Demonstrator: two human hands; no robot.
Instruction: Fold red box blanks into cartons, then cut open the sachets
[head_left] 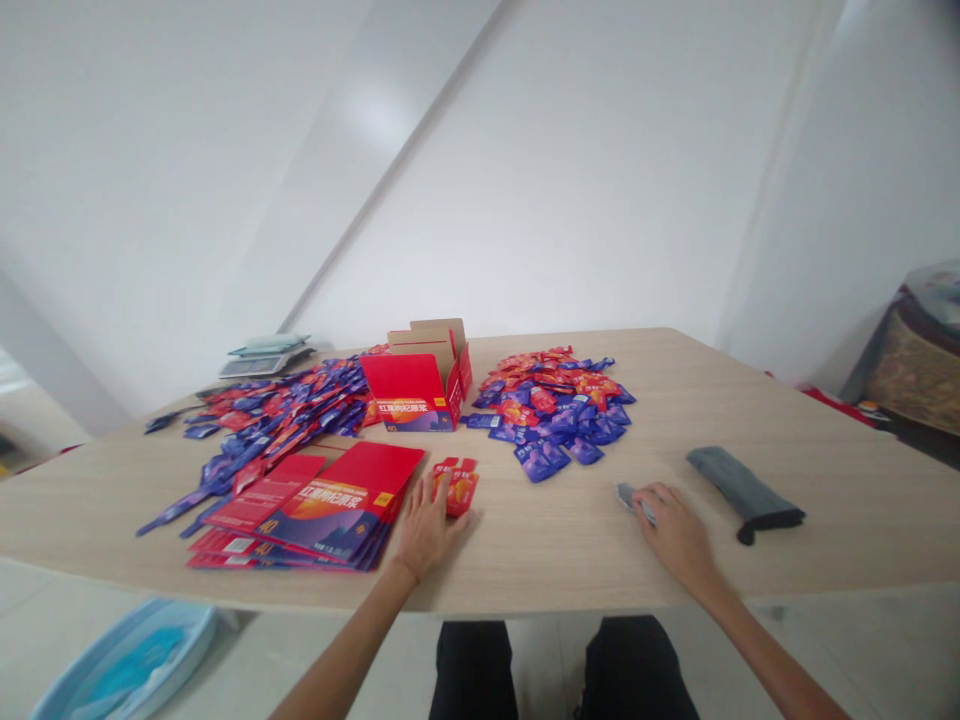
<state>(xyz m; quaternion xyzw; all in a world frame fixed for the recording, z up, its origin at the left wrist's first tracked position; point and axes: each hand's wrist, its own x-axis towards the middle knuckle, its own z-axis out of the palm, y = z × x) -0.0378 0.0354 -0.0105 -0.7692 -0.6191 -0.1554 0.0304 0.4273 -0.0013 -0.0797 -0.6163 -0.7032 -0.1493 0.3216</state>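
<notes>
My left hand [427,527] rests on the table with thumb and fingers apart, its fingertips touching a pair of red-orange sachets [461,490]. Beside it on the left lies a stack of flattened red and purple cartons [337,500]. Over on the right, my right hand [673,532] is closed around a small grey object [625,494], pressed near the tabletop; its kind is too small to make out. A dark grey folded pouch-like case [742,488] lies just right of that hand. An opened red carton [409,390] stands upright behind my left hand, flaps raised.
A heap of red and purple sachets [559,405] lies right of the opened carton, and a larger pile [292,400] spreads to its left. At the far left stands a scale [266,362] with packets on it. A blue basin [131,660] sits on the floor.
</notes>
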